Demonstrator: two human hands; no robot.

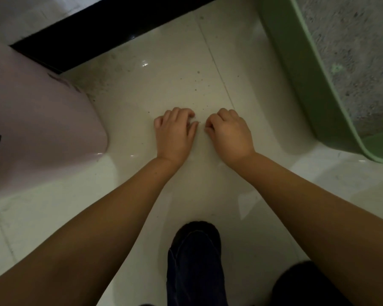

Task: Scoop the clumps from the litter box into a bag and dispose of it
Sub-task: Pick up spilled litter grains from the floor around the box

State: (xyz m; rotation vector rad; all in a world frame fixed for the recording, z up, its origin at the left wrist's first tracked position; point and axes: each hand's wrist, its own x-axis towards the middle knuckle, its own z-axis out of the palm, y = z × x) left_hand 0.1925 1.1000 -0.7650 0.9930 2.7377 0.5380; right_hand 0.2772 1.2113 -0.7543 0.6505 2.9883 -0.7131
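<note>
The green litter box stands on the floor at the right, filled with grey litter. Left of it, both hands are down at the pale tiles, close together. A thin, nearly see-through plastic bag lies flat on the floor under them, and its edges are hard to make out. My left hand has curled fingers and pinches the bag near its middle. My right hand curls its fingers and pinches the same spot from the other side. No scoop shows.
A pale pink plastic bin stands at the left. A black skirting strip runs along the back. Litter grains dot the tiles. My foot in a dark shoe is at the bottom, below the hands.
</note>
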